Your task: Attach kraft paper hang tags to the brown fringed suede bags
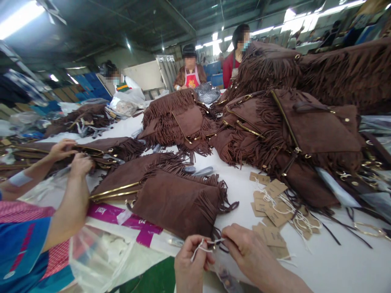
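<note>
My left hand (194, 256) pinches a thin white string (201, 246), which loops over its fingers. Close by on the right, my right hand (244, 248) is closed on the same string, stretched between the two hands. Just beyond them lies a brown fringed bag (180, 199), its near corner almost at my fingertips. Below my hands hangs a dark strap (227, 280) with a metal stud, partly behind a clear wrapping. Brown cardboard tags (276, 207) with white strings lie in a loose heap right of my right hand.
A co-worker's hands (81, 163) work on brown bags at the left. Heaped fringed bags (330, 126) cover the right and back of the white table (342, 260). Purple tape (113, 213) and plastic sheeting (100, 252) lie at the near left. Several people stand beyond.
</note>
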Available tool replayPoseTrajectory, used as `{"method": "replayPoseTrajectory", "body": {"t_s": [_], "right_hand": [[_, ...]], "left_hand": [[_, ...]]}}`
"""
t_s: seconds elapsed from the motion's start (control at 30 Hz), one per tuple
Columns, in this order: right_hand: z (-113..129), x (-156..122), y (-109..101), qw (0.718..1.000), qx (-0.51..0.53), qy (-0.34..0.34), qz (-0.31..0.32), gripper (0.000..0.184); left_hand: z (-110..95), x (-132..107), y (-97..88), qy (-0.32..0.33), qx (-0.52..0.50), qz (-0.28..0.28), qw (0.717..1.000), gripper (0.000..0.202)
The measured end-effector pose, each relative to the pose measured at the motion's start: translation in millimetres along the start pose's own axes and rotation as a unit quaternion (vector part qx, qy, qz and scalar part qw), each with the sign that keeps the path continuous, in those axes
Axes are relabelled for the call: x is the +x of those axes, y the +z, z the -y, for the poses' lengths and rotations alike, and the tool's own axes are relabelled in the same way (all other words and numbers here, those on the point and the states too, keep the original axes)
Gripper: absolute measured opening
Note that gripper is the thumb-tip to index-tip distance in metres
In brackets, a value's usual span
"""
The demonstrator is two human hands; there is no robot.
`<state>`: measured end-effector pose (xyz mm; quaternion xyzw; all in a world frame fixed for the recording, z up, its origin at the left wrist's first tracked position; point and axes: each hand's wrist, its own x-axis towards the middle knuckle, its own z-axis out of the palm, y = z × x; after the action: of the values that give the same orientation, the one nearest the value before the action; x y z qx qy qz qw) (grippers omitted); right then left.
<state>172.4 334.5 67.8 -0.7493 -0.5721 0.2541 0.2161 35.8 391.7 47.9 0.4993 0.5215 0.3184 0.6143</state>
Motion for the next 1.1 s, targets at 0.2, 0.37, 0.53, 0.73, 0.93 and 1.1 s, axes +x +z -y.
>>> {"method": "replayPoseTrajectory", "body": {"t_s": [0.2,0.37,0.53,0.73,0.93,1.1], "right_hand": [[4,-3,2,0.999,0.033,0.009,0.012,0.018],[8,-3,6,0.998,0.053,0.002,0.018,0.018],[7,-3,11,0.998,0.06,-0.006,0.016,0.018],[8,-3,11,0.997,0.076,-0.01,0.022,0.019],[17,3,8,0.996,0.053,-0.047,0.051,0.023],[19,8,11,0.997,0.034,-0.044,0.057,0.02]], "left_hand": [[2,-2,-2.4,0.003,0.006,-0.01,1.0,0.033],[4,-2,-3.3,0.004,-0.006,-0.037,0.999,0.034],[0,-5,-5.4,0.012,0.001,-0.057,0.998,0.03],[-1,-7,-5.9,0.012,0.005,-0.059,0.998,0.028],[4,-8,-6.8,0.026,0.029,-0.052,0.998,0.027],[2,-9,-7.2,0.042,0.052,-0.061,0.996,0.024]]}}
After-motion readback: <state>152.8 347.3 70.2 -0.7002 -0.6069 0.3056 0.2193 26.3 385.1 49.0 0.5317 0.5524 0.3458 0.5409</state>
